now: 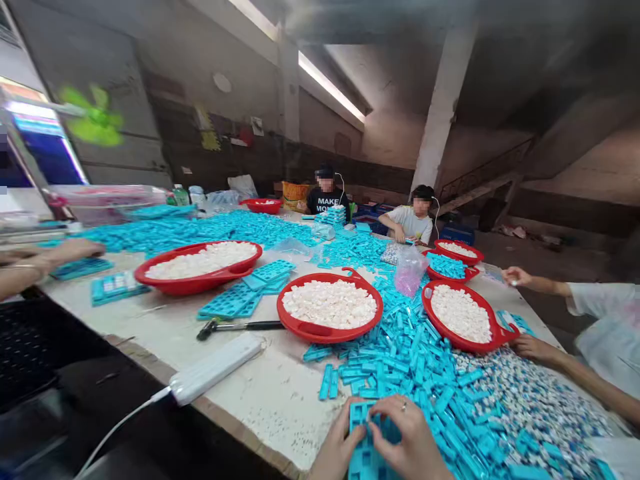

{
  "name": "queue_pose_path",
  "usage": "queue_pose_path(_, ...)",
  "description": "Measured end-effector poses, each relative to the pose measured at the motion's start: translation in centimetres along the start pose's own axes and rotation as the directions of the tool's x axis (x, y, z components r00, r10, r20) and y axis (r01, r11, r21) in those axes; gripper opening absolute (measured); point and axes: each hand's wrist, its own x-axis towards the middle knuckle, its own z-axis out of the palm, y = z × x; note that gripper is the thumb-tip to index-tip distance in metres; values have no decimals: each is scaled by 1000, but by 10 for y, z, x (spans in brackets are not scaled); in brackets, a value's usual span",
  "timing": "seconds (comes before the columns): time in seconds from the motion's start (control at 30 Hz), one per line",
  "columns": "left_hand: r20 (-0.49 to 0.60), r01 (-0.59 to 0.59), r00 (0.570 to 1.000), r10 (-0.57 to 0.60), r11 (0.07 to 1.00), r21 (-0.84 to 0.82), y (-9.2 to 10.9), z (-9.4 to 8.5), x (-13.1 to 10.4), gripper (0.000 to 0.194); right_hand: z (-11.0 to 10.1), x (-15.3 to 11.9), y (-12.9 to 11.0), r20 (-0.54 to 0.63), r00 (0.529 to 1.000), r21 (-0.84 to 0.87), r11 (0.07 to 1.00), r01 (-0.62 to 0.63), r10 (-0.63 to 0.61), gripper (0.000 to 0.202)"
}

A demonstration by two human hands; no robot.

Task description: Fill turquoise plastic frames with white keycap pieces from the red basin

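At the table's near edge, my left hand (336, 445) grips the left side of a blue plastic tray (358, 460) with rows of square holes. My right hand (411, 437), with a ring on one finger, is over that tray. Its thumb and forefinger are pinched together at one of the holes; whatever is between them is too small to make out. Two narrow blue strips (329, 382) lie just beyond my left hand. A large pile of blue plastic pieces (415, 353) spreads out past my right hand.
Red baskets (305, 331) hold white pieces. A hammer (240, 326) and a white power bank (217, 367) with a cable lie to the left. Small mixed beads (540, 393) cover the right side. Co-workers' hands (537, 350) show at right and left (75, 253); two people sit across.
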Motion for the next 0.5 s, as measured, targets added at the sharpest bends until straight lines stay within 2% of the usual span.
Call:
queue_pose_path(0.1, -9, 4, 1000, -5, 999, -44, -2, 3, 1, 72, 18, 0, 1, -58, 997, 2, 999, 46, -46, 18)
queue_pose_path(0.2, 19, 29, 999, -28, 997, -70, -1, 3, 0, 75, 27, -2, 2, -127, 991, 27, 999, 33, -29, 16)
queue_pose_path(0.37, 92, 43, 995, -37, 997, -65, 8, -2, -5, 73, 25, -5, 0, -162, 987, 76, 997, 7, 5, 13)
queue_pose_path(0.5, 103, 25, 995, -16, 995, -94, 18, -4, -9, 69, 21, -2, -4, -164, 986, 78, 997, 3, 10, 14)
